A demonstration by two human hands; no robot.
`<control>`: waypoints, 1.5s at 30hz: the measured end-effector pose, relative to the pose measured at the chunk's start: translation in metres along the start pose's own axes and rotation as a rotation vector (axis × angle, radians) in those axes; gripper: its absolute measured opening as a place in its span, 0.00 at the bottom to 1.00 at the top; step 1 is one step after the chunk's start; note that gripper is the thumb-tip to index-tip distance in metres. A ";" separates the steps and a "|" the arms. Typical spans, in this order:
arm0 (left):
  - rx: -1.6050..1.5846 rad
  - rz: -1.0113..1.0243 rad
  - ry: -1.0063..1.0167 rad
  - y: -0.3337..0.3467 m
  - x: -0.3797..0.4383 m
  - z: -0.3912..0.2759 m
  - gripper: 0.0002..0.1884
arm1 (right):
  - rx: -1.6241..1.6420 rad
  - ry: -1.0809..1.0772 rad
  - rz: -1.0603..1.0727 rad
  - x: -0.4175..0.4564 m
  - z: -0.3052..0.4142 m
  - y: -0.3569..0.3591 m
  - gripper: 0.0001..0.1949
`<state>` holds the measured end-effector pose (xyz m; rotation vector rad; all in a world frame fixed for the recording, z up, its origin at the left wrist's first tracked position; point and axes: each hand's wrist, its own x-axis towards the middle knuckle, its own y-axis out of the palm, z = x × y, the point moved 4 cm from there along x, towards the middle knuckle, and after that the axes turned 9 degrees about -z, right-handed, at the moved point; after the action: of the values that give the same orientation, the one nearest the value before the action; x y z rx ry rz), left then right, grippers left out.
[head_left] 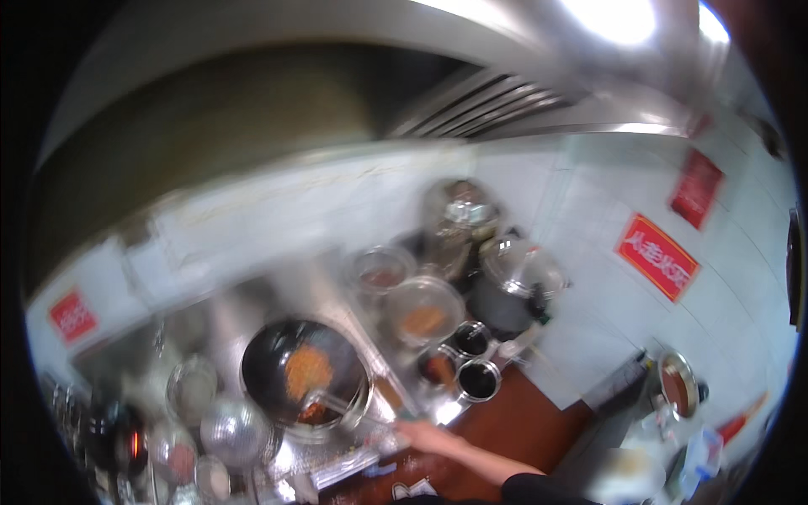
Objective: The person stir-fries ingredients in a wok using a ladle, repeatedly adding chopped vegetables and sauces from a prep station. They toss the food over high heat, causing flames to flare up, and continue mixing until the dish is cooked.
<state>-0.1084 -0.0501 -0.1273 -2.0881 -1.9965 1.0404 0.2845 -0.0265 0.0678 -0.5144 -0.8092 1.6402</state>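
My right hand (421, 436) reaches in from the lower right and grips the handle of a metal ladle (363, 413). The ladle's head dips into a black wok (265, 360) set on the steel stove. Orange-brown crumbly food (308, 371) lies in the middle of the wok. Nearer its front rim sits a dark red mass (311, 414); blur hides whether it is in the ladle or on the wok. My left hand is not in view. At the stove's front edge lies a pale grey blurred thing (305, 489) that I cannot identify.
A perforated metal strainer (232, 432) and several bowls stand left of the wok. An orange glow (135, 444) shows farther left. To the right are a bowl of orange food (424, 319), a dark-liquid pot (478, 379) and a lidded pot (508, 297). Red signs (658, 257) hang on tiles.
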 end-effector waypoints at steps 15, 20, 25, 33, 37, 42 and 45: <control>-0.148 -0.203 -0.273 0.044 -0.194 0.267 0.17 | 0.431 0.535 -0.123 0.130 0.048 0.052 0.24; -0.278 -0.202 -0.418 0.057 -0.235 0.218 0.21 | 0.120 0.327 -0.018 0.087 0.023 0.023 0.22; -0.414 -0.138 -0.252 0.086 -0.289 0.281 0.15 | 0.510 0.684 0.200 -0.009 0.063 -0.096 0.21; 0.388 0.034 -0.263 0.057 -0.257 0.242 0.16 | 0.745 0.682 -0.043 0.093 -0.003 0.010 0.26; -0.544 -0.116 -0.535 0.051 -0.233 0.225 0.13 | 0.589 0.643 -0.171 0.086 0.014 0.058 0.27; -0.460 -0.192 -0.485 0.057 -0.264 0.212 0.26 | 0.538 0.579 0.119 0.035 0.050 -0.019 0.22; -0.342 -0.326 -0.495 0.050 -0.264 0.214 0.28 | 0.170 0.614 0.263 0.017 0.104 -0.083 0.21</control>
<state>-0.1542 -0.3814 -0.2068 -1.6443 -2.8090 1.3190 0.2622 -0.0270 0.2001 -0.9700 -0.1499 1.6332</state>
